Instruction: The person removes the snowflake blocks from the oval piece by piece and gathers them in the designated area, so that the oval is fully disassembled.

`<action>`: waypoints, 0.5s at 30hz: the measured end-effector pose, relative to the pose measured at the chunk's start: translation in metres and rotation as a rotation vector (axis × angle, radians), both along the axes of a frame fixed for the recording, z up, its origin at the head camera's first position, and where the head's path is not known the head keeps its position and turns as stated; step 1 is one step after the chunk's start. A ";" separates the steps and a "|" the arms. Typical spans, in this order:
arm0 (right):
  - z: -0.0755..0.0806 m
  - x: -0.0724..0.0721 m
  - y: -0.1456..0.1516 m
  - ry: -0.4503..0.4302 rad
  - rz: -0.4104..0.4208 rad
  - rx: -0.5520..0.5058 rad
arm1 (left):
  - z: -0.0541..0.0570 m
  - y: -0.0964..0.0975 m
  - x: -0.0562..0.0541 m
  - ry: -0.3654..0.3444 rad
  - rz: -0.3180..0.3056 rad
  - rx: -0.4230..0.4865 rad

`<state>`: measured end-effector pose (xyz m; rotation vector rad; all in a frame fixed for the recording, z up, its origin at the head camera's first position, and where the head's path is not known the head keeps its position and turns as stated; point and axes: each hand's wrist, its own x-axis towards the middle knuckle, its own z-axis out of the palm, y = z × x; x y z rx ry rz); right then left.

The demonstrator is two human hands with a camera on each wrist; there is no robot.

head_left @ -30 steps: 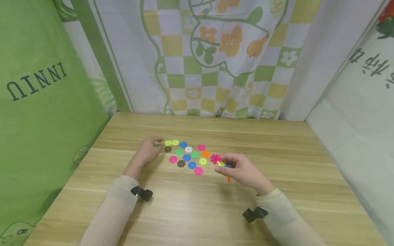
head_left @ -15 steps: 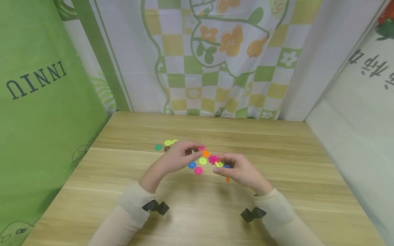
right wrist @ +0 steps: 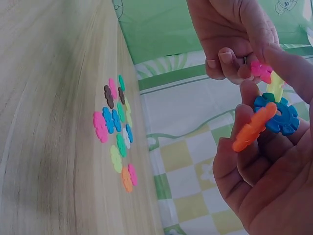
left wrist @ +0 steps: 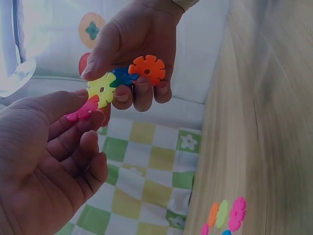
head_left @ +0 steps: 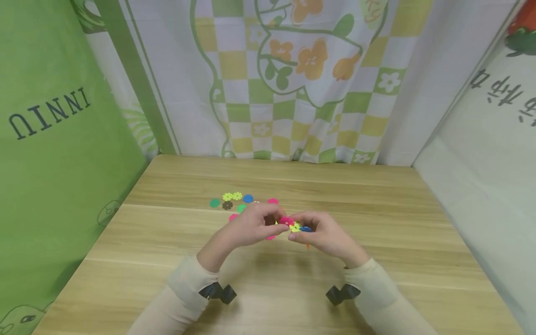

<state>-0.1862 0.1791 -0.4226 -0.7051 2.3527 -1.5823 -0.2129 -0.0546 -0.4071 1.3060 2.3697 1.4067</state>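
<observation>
A short chain of slotted plastic flower discs is held in the air between both hands. It runs from a pink disc point(left wrist: 84, 109) through a yellow disc point(left wrist: 101, 90) and a blue disc point(right wrist: 283, 117) to an orange disc point(right wrist: 254, 128), joined at their notches. My left hand point(head_left: 250, 226) pinches the pink disc between thumb and fingers, at the chain's left end. On the other side, my right hand point(head_left: 331, 236) grips the chain around the yellow and blue discs, its thumb over the yellow one. In the right wrist view the orange disc angles out across the right fingers.
More loose flower discs lie flat on the wooden table point(head_left: 268, 288), partly hidden behind my left hand. Among them are a dark green disc point(head_left: 215, 203), a brown disc point(head_left: 227, 205) and a blue disc point(head_left: 248, 198). A checked curtain point(head_left: 301, 116) hangs behind the table.
My left hand has left the dark green disc at the far left, come right across the loose discs and taken hold of the pink disc. The right hand stays nearly in place with the chain.
</observation>
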 end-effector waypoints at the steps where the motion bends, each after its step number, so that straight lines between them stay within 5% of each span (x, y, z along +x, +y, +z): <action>1: 0.000 0.000 0.000 -0.003 -0.009 0.003 | 0.000 0.000 0.000 0.001 -0.003 0.001; 15: -0.001 0.001 0.000 -0.032 -0.040 -0.013 | 0.000 -0.001 0.004 -0.025 -0.043 -0.048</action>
